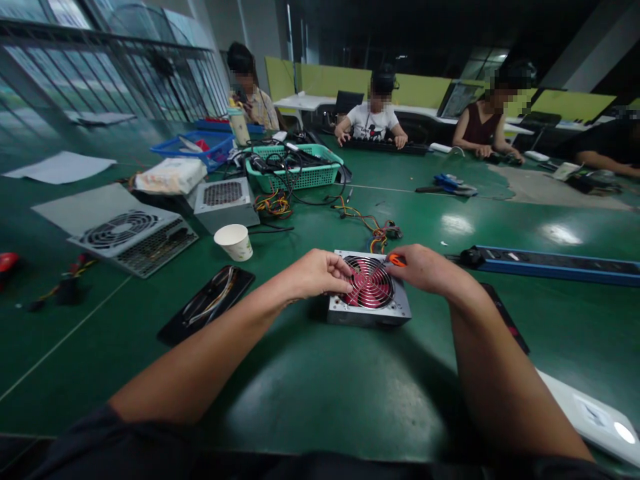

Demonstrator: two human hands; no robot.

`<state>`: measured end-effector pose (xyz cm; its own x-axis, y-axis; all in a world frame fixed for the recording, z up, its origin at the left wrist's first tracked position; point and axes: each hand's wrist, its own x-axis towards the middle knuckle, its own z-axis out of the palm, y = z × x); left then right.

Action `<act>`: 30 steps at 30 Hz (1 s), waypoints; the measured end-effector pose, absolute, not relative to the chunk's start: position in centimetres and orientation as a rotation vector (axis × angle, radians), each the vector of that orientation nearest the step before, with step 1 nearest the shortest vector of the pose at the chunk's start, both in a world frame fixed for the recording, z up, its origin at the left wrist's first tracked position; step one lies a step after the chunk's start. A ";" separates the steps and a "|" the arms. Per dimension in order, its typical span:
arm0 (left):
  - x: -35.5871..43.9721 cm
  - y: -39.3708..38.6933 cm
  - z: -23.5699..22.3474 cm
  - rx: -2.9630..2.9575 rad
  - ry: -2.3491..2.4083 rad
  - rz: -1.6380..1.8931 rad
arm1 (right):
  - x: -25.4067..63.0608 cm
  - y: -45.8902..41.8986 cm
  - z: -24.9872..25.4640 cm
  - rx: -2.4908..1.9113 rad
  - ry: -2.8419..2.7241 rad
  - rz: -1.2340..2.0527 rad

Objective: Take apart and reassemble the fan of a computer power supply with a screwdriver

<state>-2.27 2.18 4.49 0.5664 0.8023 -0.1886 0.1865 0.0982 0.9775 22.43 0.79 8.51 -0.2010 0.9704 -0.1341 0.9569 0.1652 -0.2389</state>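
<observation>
A grey metal power supply unit lies on the green table in front of me. On its top face a round wire fan grille covers red fan blades. My left hand has curled fingers pressed together at the grille's left edge; the fingertips rest on its wires. In my right hand is an orange-handled screwdriver, over the unit's upper right corner. My fingers hide much of the tool, and its tip cannot be made out clearly. Coloured cables run out behind the unit.
Left of me stand a paper cup, a black tray, and two more power supplies. Behind is a green basket of cables. A blue power strip lies to the right. Several people sit across the table.
</observation>
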 end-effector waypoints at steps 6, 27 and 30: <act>-2.4 2.4 3.8 1.605 0.918 0.588 | 22.5 0.7 8.6 -1.938 -2.385 0.418; -2.6 1.5 4.6 2.042 1.014 0.602 | 22.5 0.7 8.9 -1.979 -2.371 0.433; -2.6 1.6 4.3 2.044 1.063 0.628 | 22.5 0.7 8.8 -1.986 -2.372 0.429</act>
